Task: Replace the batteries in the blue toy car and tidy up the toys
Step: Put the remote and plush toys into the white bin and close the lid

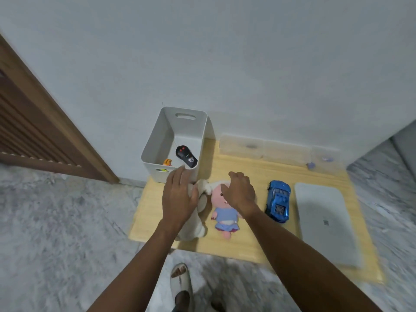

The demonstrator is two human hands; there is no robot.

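Note:
The blue toy car [278,200] lies on the low wooden table [247,242], right of a pink-faced doll in a blue dress [225,216]. A cream plush toy [195,224] lies left of the doll. My left hand [179,195] rests flat on the plush toy's upper part, fingers spread. My right hand [239,191] hovers over the doll's head, fingers curled and apart, holding nothing. A white bin [203,131] at the table's far left corner holds a black remote control [186,156] and small orange and yellow toys [167,163].
A white lid [326,221] lies flat on the table's right side. A clear plastic organiser [276,150] stands along the wall behind. A wooden door [33,122] is at the left. My sandalled foot [180,282] stands on the marble floor.

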